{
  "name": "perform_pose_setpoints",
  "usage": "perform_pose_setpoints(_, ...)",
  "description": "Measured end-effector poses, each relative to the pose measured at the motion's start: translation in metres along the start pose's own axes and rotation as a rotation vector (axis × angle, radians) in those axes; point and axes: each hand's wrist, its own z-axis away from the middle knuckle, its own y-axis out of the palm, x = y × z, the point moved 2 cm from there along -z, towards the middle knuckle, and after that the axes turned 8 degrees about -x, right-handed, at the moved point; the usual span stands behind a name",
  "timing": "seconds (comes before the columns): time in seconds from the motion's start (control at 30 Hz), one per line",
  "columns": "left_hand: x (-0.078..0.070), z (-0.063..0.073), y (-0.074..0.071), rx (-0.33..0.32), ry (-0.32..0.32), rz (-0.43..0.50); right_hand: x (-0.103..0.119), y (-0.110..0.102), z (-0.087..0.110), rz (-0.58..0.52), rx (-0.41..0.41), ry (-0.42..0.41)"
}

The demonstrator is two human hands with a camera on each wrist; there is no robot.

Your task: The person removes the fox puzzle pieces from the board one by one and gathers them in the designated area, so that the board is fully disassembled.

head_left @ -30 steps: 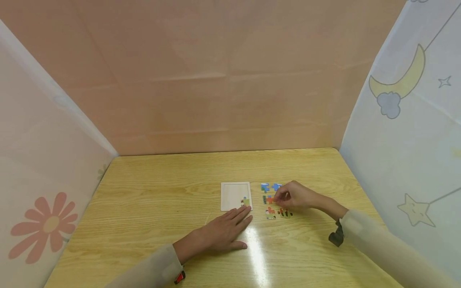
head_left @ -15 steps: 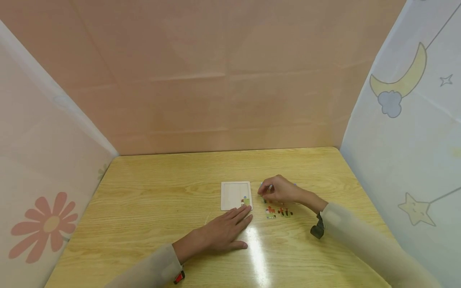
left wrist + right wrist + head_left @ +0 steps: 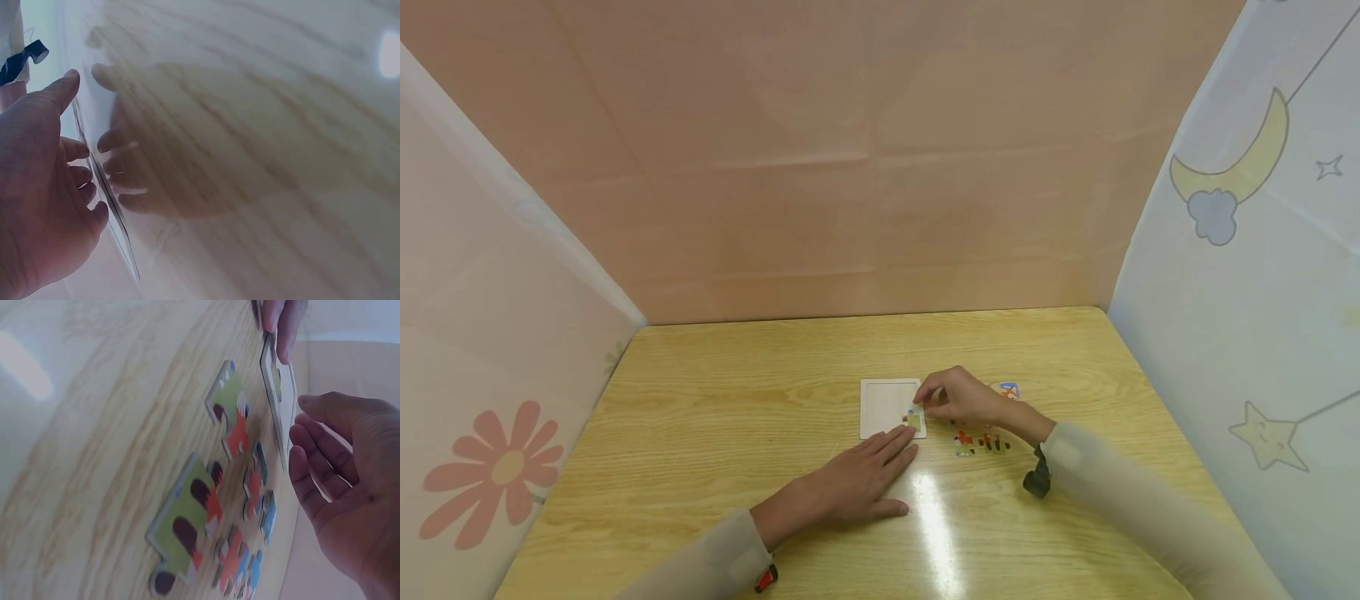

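My left hand point(image 3: 857, 479) lies palm down with straight fingers at the lower right edge of a square wooden puzzle tray point(image 3: 883, 404). A green jigsaw piece point(image 3: 914, 422) sits in that tray's lower right corner. My right hand point(image 3: 961, 395) hovers at the tray's right edge, thumb and index finger close together. In the right wrist view, its fingers point(image 3: 312, 478) are loosely bent and no piece shows between them. Below its wrist lie loose jigsaw pieces: a green one with brown and orange shapes point(image 3: 187, 519), a green-orange one point(image 3: 231, 409) and several more.
A fox-face piece point(image 3: 1009, 390) shows behind the right wrist. Other pieces are hidden under that hand. The wooden table point(image 3: 737, 375) runs back to a plain cloth wall point(image 3: 872, 208). Printed cloth walls stand at the left point(image 3: 467, 333) and right point(image 3: 1247, 317).
My right hand has moved left from the loose pieces to the tray's right edge. My left hand has shifted slightly left and stays flat.
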Motion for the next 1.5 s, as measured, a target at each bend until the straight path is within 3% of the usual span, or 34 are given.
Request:
perform_pose_setpoints(0.37, 0.005, 0.007, -0.002, -0.001, -0.010, 0.020, 0.007, 0.011, -0.001, 0.032, 0.007, 0.025)
perform_pose_setpoints(0.8, 0.008, 0.009, 0.001, -0.003, -0.013, 0.024, 0.006, 0.017, -0.002, 0.158, 0.009, -0.046)
perform_pose_setpoints(1.5, 0.007, 0.008, -0.001, 0.014, -0.016, 0.037, 0.010, 0.019, -0.005, 0.140, 0.008, -0.007)
